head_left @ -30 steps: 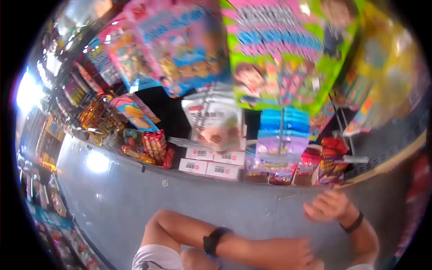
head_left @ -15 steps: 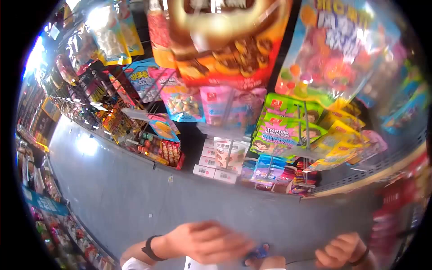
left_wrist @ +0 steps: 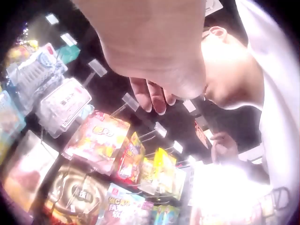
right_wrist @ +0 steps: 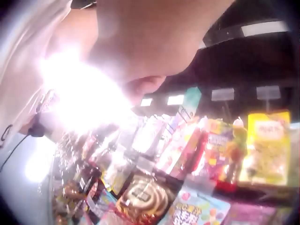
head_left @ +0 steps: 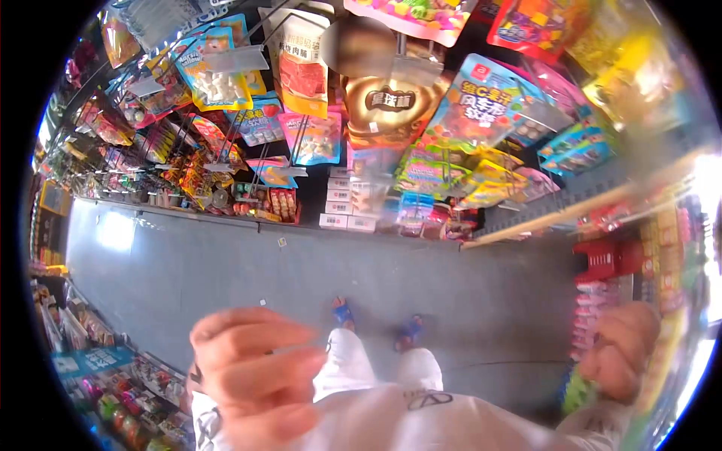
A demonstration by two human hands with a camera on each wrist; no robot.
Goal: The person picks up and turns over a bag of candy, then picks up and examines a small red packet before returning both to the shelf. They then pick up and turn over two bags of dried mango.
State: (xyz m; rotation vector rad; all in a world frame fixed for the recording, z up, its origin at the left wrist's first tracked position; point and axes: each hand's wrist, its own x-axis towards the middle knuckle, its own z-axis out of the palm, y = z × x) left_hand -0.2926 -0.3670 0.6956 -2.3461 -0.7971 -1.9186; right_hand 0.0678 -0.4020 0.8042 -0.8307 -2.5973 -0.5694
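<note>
My left hand (head_left: 259, 372) is raised in front of my body in the head view, its fingers bent loosely and nothing in them. In the left wrist view its fingers (left_wrist: 155, 97) hang past the heel of the palm, away from the bags behind. At the right side my right hand (head_left: 620, 352) is also raised, loosely curled and holding nothing; it overlaps the side shelf in this view. Ahead of both hands hang snack bags, among them a gold-brown chocolate bag (head_left: 387, 105), a light blue gummy bag (head_left: 477, 105) and a white bag with a meat picture (head_left: 302, 64).
White boxes (head_left: 347, 222) stand stacked at the foot of the display. A wooden shelf edge (head_left: 526, 214) runs toward the right, with a red plastic item (head_left: 604, 260) beyond it. Grey floor (head_left: 226, 263) lies between the display and a goods rack (head_left: 128, 391) at lower left.
The head view has shifted and shows more of the display and my legs. My left arm, earlier stretched across my body, has drawn back left. My right hand now appears farther right.
</note>
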